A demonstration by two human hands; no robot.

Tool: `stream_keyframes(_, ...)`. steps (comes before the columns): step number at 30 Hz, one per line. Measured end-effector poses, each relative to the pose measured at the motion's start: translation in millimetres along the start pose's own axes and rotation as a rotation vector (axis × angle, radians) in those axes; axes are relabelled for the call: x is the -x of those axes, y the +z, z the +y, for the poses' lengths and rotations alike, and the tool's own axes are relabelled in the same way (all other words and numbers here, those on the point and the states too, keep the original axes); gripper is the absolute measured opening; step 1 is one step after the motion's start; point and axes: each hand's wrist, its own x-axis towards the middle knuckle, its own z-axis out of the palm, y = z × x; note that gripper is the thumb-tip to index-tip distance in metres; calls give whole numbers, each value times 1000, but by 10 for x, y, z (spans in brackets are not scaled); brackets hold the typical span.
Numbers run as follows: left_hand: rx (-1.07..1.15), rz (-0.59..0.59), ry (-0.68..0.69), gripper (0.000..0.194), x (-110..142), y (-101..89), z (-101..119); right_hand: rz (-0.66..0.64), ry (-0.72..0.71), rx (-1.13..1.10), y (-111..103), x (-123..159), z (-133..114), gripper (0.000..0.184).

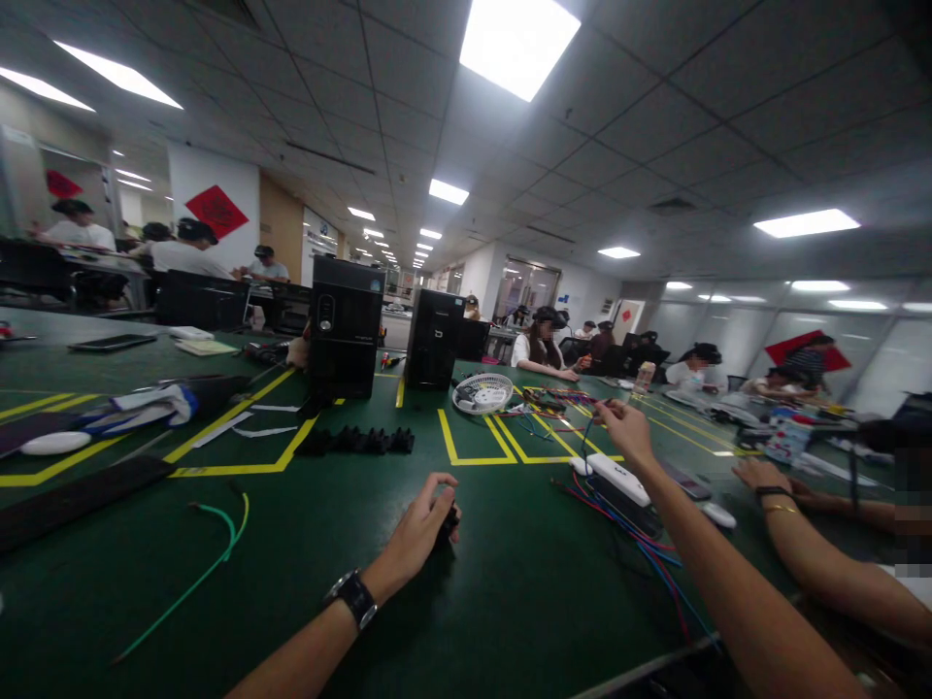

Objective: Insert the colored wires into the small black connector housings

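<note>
My left hand, with a watch on its wrist, curls round a small black part above the green table. Most of that part is hidden by the fingers. Stretched out to the right, my right hand pinches a thin dark blue wire that hangs from the fingertips. Just left of it lies a loose bundle of coloured wires. A row of black blocks sits beyond my left hand. Green wires lie on the table at the left.
A white power strip lies beneath my right forearm, with red and blue wires beside it. Two black computer towers and a white basket stand farther back. A co-worker's arm rests close on the right.
</note>
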Motion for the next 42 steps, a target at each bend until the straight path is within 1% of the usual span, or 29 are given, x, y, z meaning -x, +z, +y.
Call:
stream_keyframes(3,167,104,-69,42,-22,-25,5,78,-55,-198,-21,-123,-137,38)
stream_keyframes(5,247,166,-106,42,-38,-55,-4,87,-72,-363,19,-191,-232,38)
stream_keyframes(7,301,211,-95,39,-61,-88,-23,53,-60,-462,102,-239,-315,39)
stream_keyframes(10,394,259,-65,32,-103,-134,-37,2,-27,-523,259,-231,-442,40)
stream_keyframes(12,469,279,-102,31,-126,-161,-18,-33,-18,-566,360,-129,-576,39)
stream_keyframes(13,502,284,-130,32,-134,-174,1,-73,-23,-596,408,-37,-669,37)
stream_keyframes(14,527,284,-159,35,-140,-189,25,-134,-31,-630,457,83,-780,36)
stream_keyframes(15,542,282,-181,38,-145,-205,49,-232,-43,-677,510,232,-909,33)
stream_keyframes(16,549,283,-193,42,-150,-225,72,-360,-51,-728,569,406,-1049,32)
stream_keyframes(18,562,297,-196,45,-167,-278,101,-660,-48,-800,713,801,-1343,30)
stream_keyframes(20,591,345,-173,46,-191,-353,102,-884,-43,-811,896,1200,-1615,28)
stream_keyframes(21,608,381,-155,46,-204,-398,96,-963,-50,-811,997,1375,-1731,27)
stream_keyframes(22,626,416,-133,46,-217,-447,90,-1012,-71,-811,1100,1524,-1831,26)
stream_keyframes(23,645,448,-111,47,-228,-497,87,-1035,-84,-812,1199,1643,-1911,25)
stream_keyframes(26,695,493,-62,49,-247,-624,110,-1050,-75,-835,1421,1826,-2032,26)
stream_keyframes(28,711,503,-49,50,-250,-664,146,-1046,-44,-858,1480,1855,-2028,27)
stream_keyframes(31,700,508,-53,49,-247,-643,189,-997,-26,-867,1467,1874,-1973,28)
stream_keyframes(35,651,492,-63,48,-231,-538,189,-937,-85,-799,1418,1929,-1939,28)
stream_keyframes(38,598,462,-58,51,-213,-487,174,-916,-104,-764,1408,1964,-1944,29)
stream_keyframes(42,589,454,-60,51,-193,-482,180,-895,-110,-759,1393,1990,-1931,30)
